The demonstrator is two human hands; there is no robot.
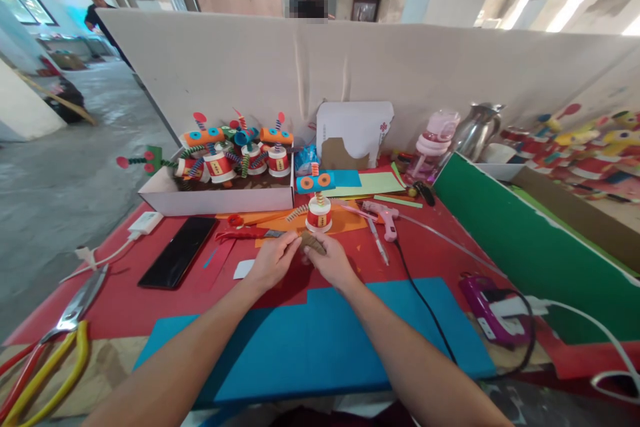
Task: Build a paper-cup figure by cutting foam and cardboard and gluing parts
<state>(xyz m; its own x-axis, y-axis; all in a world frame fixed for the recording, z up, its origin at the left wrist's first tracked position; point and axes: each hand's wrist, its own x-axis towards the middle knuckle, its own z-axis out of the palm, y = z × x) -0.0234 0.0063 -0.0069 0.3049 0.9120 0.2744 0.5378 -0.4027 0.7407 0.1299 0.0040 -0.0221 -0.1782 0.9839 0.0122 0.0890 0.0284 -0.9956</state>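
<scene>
Between my two hands is a small brown piece of cardboard (pixel 313 244), held over the red table covering. My left hand (pixel 275 259) pinches its left end with thumb and fingers. On the other side, my right hand (pixel 330 261) grips the right end. Just beyond my fingers stands a paper-cup robot figure (pixel 319 215) with a blue tube head and orange ring eyes. A pink glue gun (pixel 384 219) lies to the right of it, beside a white pen (pixel 379 243). Left of my hands lies a red-handled tool (pixel 240 234), partly hidden.
Several finished cup figures stand in a white box (pixel 220 201) at the back left. A black phone (pixel 179 252) and large shears (pixel 70 320) lie left. Blue sheets (pixel 300 347) cover the front edge. A purple power strip (pixel 493 313), cords and a green board (pixel 530 247) are right.
</scene>
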